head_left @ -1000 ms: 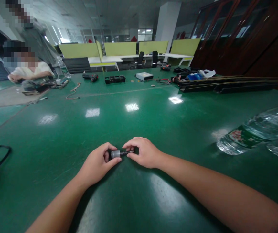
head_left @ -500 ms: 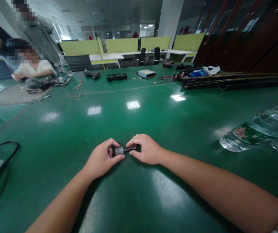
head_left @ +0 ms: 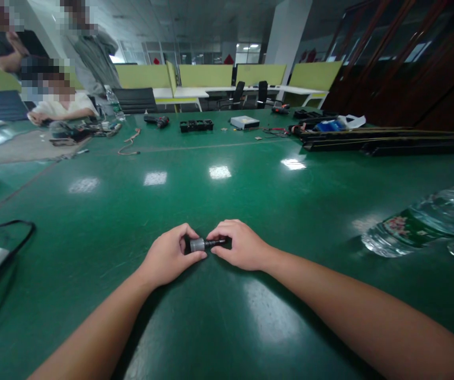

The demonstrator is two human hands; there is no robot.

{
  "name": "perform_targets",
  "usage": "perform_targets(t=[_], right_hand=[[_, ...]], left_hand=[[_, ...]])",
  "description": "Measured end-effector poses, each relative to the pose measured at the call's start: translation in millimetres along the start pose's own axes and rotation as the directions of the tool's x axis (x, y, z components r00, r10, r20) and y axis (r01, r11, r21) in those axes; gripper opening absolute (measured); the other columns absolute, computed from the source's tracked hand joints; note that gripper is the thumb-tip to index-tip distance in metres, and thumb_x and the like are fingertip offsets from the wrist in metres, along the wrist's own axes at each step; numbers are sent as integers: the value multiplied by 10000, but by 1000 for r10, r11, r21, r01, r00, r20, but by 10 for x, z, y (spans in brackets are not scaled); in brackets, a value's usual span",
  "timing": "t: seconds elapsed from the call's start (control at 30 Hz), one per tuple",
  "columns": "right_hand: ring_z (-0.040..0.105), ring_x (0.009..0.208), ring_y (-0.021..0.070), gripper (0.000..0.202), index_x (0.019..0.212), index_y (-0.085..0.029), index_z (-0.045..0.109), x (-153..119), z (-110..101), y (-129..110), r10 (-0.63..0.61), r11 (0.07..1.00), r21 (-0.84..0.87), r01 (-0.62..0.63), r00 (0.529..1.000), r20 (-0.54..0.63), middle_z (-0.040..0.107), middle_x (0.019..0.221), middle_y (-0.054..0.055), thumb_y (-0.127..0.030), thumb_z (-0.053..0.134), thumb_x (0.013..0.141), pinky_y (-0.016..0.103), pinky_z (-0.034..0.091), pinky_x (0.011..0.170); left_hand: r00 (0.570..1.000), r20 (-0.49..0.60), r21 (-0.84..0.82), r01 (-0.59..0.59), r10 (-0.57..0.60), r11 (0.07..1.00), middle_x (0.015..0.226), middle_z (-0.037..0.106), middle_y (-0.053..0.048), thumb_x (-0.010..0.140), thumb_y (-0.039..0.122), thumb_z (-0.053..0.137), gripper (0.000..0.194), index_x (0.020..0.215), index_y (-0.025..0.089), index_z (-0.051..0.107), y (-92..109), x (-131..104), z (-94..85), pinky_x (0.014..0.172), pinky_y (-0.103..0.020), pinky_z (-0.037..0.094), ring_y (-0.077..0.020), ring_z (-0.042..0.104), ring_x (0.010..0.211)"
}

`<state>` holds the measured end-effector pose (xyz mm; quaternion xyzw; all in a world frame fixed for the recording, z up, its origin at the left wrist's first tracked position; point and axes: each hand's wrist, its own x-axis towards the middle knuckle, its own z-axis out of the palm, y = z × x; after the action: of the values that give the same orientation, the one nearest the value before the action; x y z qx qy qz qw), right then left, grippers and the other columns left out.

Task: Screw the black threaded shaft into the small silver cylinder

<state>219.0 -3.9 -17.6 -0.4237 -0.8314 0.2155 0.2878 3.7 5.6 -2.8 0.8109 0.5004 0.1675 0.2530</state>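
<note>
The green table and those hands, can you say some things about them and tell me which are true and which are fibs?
1. The left hand is holding the grey end of a small grey and black part. True.
2. The right hand is wearing a glove. False: it is bare.
3. The fingers of the right hand are at the thin, dark end of the part. True.
4. The flat silver box is between the two hands. False: it is farther away, towards the back of the green table.
5. A clear bottle with a green label is over on the right. True.
</note>
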Motion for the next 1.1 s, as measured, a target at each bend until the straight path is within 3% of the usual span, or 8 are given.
perform_targets(t=[0.57,1.1], right_hand=[[615,876,174,220,1016,-216,724,15,21,37,-63,997,-42,64,998,17,722,909,30,-266,702,803,322,405,835],[582,759,145,135,893,-199,736,14,-5,16,-17,1000,-18,16,1000,-8,686,786,12,-236,721,765,281,403,744]], left_hand=[[1000,-24,-16,-19,18,1000,615,507,54,761,454,676,318,931,191,619,31,-17,-13,548,-248,342,-145,495,561],[999,-44,-22,-25,24,999,621,502,52,748,441,698,302,907,192,636,25,-41,-18,547,-247,345,-140,490,563]])
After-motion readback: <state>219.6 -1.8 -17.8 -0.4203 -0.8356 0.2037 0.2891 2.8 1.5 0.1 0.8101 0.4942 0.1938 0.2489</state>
